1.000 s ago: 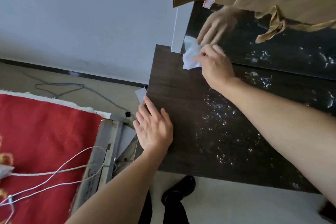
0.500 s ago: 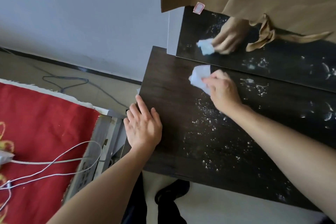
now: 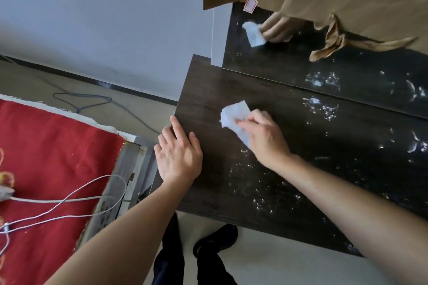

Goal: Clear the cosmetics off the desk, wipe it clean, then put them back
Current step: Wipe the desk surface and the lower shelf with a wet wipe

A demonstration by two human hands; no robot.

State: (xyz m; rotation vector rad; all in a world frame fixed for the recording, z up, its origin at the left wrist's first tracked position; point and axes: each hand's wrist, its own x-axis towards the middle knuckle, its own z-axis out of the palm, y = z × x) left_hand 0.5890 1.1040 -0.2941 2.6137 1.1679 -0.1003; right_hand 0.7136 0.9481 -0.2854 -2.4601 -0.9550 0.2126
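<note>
Dark desk (image 3: 301, 192) speckled white | right hand (image 3: 264, 136) grips wipe (image 3: 234, 114)

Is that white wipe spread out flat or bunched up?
Bunched up: the wipe is crumpled in the curled fingers of the right hand, a rumpled end sticking out on the desk.

left hand (image 3: 178, 157) lies on the desk (image 3: 208, 90) edge, left of the tissue (image 3: 232, 114) under right hand (image 3: 262, 137).

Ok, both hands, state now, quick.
Left hand: open, fingers straight, resting flat on the desk edge.
Right hand: closed on the white wipe, pressing it to the desk.
</note>
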